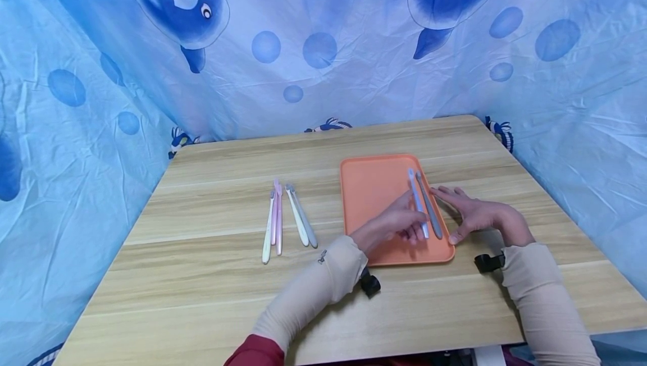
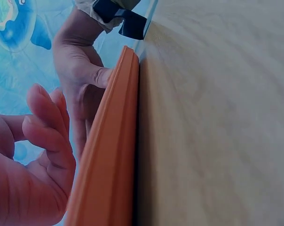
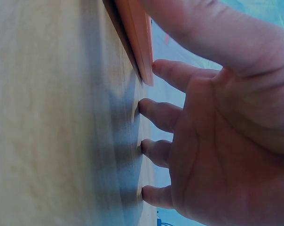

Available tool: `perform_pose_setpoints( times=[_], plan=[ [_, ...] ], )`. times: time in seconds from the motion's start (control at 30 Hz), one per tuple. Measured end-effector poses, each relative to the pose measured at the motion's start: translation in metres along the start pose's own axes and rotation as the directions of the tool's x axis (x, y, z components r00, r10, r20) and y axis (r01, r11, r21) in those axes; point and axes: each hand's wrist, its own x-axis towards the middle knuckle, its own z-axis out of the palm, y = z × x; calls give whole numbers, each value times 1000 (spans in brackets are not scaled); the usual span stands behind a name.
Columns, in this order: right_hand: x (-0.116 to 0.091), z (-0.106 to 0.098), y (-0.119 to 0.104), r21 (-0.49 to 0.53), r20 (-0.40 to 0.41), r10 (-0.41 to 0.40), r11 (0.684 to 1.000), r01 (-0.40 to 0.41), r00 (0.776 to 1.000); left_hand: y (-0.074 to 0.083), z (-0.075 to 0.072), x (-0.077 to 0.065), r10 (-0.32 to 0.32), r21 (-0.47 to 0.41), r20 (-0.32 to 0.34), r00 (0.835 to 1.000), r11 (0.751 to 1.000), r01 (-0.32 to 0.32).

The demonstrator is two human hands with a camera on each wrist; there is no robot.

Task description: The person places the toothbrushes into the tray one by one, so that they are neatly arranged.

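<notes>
My left hand (image 1: 396,221) hovers over the orange tray (image 1: 374,186), beside a pale blue toothbrush (image 1: 414,183) lying in it. One finger extends across that brush's handle, and other fingers curl loosely below. No pinch on the brush is visible; the left wrist view hides it behind the tray wall (image 2: 106,160). A grey toothbrush (image 1: 428,209) lies right of the pale blue one, along the tray's right side. My right hand (image 1: 475,214) spreads at the tray's right edge, thumb and fingers apart. In the right wrist view, its fingertips (image 3: 149,107) meet the table and the tray edge.
Left of the tray, several toothbrushes lie on the wooden table (image 1: 202,276): a pale green one (image 1: 267,231), pink ones (image 1: 279,225), a cream one (image 1: 297,217) and a grey one (image 1: 305,220). A blue dolphin-print curtain (image 1: 354,79) surrounds the table.
</notes>
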Motion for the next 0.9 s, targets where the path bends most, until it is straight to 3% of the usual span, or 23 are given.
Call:
perform_pose_setpoints(
  times=[0.9],
  plan=[
    [1, 0, 1, -2, 2, -11, 1000, 11, 1000, -8, 4, 28, -56, -7, -78, 995, 998, 56]
  ],
)
